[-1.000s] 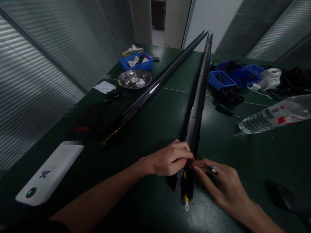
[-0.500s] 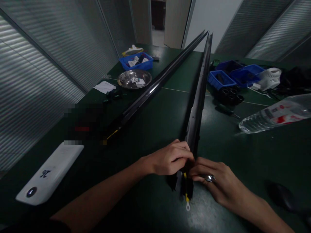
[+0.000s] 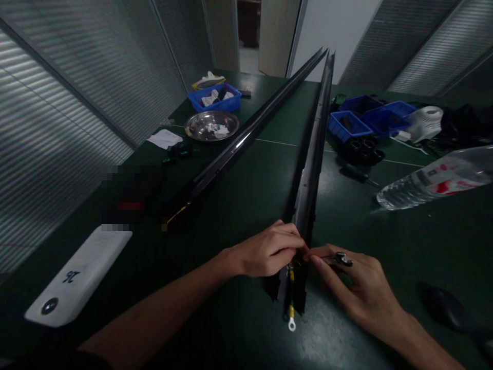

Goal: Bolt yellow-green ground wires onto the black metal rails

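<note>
Room: striped blinds along both side walls, a pale wall and a doorway beyond. Surface (image 3: 250, 205): dark green, crossed by a thin pale line.

Item 1. Dark metal channel (image 3: 308, 174), right of two, long and narrow, lying on the surface. Long axis runs from the near part toward the far edge, leaning slightly right as it recedes; the far tip shows against the wall past that edge. Near end points at the wearer.

Item 2. Yellow-and-green wire (image 3: 291, 293) in the channel's near end, along the same axis; its ring terminal (image 3: 291, 325) projects past the end, toward the wearer.

Item 3. Wrench (image 3: 342, 259), metal, set crosswise to the channel; open-ended head toward the right edge, shaft toward the channel.

Left hand (image 3: 269, 252): fingers curled together over the channel's near end; what they pinch, if anything, is hidden in the dim light.

Right hand (image 3: 360, 282): thumb and fingers clamped on the wrench's shaft, fingertips at the channel's right side.

Item 4. Second channel (image 3: 221, 165), to the left, slanting from the left part of the surface toward the far edge; the two nearly converge there.

Item 5. Clear bottle (image 3: 435, 180), lying near the right edge.
</note>
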Motion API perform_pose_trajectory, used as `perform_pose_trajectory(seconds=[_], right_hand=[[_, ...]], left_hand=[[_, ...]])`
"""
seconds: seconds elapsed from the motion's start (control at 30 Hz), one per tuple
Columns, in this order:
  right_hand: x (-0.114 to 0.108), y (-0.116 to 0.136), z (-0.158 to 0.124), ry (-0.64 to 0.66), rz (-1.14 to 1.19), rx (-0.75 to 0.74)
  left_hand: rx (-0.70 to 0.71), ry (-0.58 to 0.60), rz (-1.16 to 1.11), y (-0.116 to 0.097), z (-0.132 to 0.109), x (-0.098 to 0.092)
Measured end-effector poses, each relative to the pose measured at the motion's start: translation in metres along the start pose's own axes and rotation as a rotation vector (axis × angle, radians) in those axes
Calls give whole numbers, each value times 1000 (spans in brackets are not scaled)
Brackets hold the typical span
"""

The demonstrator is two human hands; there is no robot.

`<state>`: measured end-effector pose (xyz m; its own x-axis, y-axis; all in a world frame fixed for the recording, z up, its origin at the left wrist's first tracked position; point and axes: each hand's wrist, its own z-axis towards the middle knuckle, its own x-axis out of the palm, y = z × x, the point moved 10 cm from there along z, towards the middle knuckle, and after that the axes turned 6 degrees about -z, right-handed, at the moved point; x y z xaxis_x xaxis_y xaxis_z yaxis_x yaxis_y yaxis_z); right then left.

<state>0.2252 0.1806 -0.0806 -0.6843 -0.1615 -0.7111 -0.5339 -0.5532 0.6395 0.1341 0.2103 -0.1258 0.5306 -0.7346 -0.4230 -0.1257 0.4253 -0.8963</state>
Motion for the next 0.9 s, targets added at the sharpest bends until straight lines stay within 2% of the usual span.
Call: perform_pose_trajectory(seconds=[0.33, 0.7, 0.9], right_hand=[[5, 1, 0, -18, 0, -14], [8, 6, -7, -55, -93, -45], [19, 10, -14, -61, -133, -60]], left_hand=[[47, -15, 14, -4, 1, -1], [28, -12, 17, -1, 0, 1], [26, -7, -10, -2, 0, 0]])
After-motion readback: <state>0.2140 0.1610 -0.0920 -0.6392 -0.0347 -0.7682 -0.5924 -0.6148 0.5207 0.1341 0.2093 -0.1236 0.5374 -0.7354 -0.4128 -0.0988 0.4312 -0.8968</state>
